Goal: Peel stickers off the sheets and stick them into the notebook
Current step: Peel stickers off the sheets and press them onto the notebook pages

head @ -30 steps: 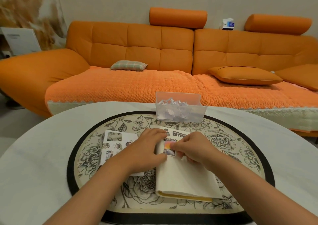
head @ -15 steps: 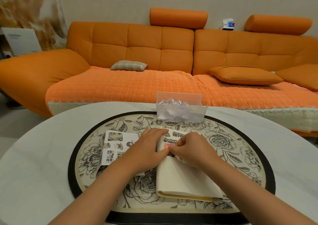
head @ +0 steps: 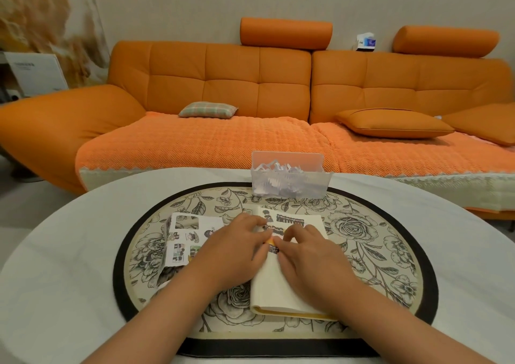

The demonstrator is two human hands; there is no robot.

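You are sitting at the round white table [head: 55,252], and the floral mat [head: 376,252] is covering its middle directly in front of you. The notebook [head: 273,288] is lying open on the mat, slightly right of centre, with its long axis running straight away from you: near edge toward your body, far edge toward the clear box [head: 289,179]. The sticker sheet [head: 189,235] is lying flat just left of the notebook, and its right side is passing under your left hand [head: 234,252]. That hand is resting palm down across the notebook's left edge, with its fingers nearly straight, reaching onto the page and gripping nothing that is showing. Your right hand [head: 312,255] is lying over the page from the right, fingers bent and tips down on the paper; the view is not showing whether they are pinching the sticker's edge or only pressing it. The sticker [head: 271,245] — a small piece showing orange and dark print — is sitting near the page's left margin, about halfway along it, between the two sets of fingertips and mostly covered by them. You are most likely seating this sticker. The next peel is turning on one relation — the sheet is lying to the left, so your left hand is the nearer one to it.
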